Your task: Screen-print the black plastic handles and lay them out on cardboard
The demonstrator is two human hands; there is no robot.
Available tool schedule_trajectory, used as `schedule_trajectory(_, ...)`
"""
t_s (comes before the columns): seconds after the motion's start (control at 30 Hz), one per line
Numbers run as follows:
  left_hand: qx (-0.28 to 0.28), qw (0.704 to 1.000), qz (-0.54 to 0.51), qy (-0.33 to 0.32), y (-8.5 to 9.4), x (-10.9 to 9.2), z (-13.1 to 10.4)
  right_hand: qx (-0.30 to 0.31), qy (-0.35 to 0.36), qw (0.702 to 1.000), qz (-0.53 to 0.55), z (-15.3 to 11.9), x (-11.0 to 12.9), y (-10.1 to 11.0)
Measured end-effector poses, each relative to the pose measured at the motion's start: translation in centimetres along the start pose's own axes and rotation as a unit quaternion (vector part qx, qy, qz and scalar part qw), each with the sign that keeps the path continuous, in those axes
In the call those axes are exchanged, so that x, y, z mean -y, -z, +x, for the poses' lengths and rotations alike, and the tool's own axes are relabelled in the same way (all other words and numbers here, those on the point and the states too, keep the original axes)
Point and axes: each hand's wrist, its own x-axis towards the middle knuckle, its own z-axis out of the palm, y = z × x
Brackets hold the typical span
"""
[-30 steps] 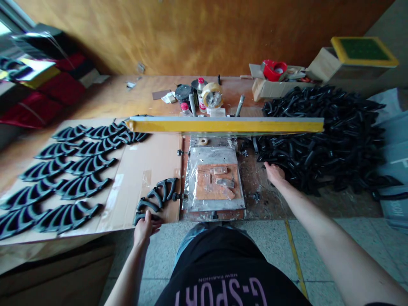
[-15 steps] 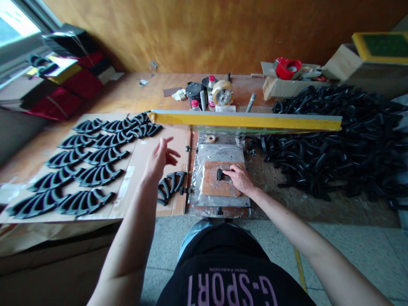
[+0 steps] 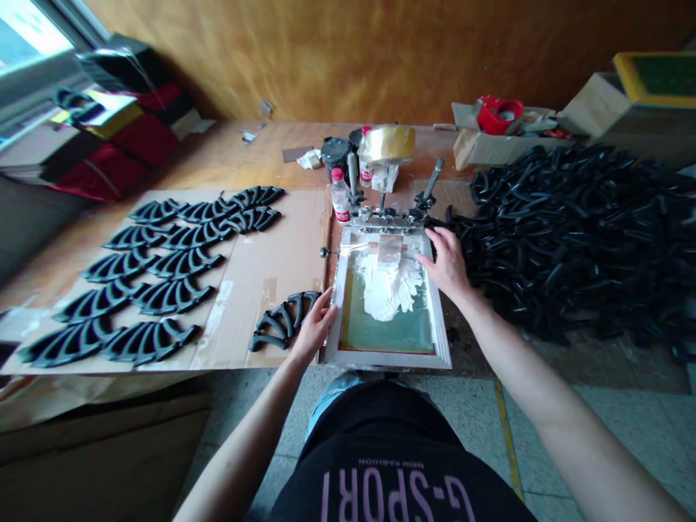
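Observation:
A screen printing frame (image 3: 443, 348) lies lowered over the base in front of me, its green mesh (image 3: 380, 335) showing. White ink (image 3: 383, 293) is smeared across the upper mesh, around a flat pale squeegee (image 3: 389, 250). My left hand (image 3: 317, 320) is closed at the left rim of the frame. At the upper right rim, my right hand (image 3: 449, 264) has its thumb and fingers apart, the fingertips close to the squeegee. The black curved piece beneath the frame is hidden.
Fanned rows of black curved pieces (image 3: 146, 341) lie on cardboard (image 3: 255, 275) to the left, with a smaller group (image 3: 286, 319) beside the frame. A large heap of them (image 3: 570, 239) fills the right. Behind are metal clamps (image 3: 386, 217), a bottle (image 3: 341, 196) and a tape roll (image 3: 388, 145).
The frame has swung down from its raised position onto the base. My left hand came down to its left rim. My right hand left the black piece and moved up and right.

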Motion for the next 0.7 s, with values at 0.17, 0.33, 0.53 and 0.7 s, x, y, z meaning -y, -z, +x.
schedule_trajectory(0.17,-0.013,0.999,0.049,0.012,-0.7,3.9,2.2,0.186,0.087,0.978,-0.029,1.0,6.3,-2.5)
schedule_trajectory(0.33,-0.023,0.998,0.049,0.01,-0.3,3.9,2.2,0.281,0.262,0.923,0.017,-4.3,6.4,-0.9)
schedule_trajectory(0.53,-0.006,0.999,0.028,0.027,-0.4,3.1,1.9,0.261,0.262,0.928,0.034,-4.6,5.8,-0.1)
schedule_trajectory(0.7,0.002,0.999,-0.006,0.041,-0.6,2.8,1.5,0.239,0.304,0.922,0.03,-6.7,6.1,-0.7)
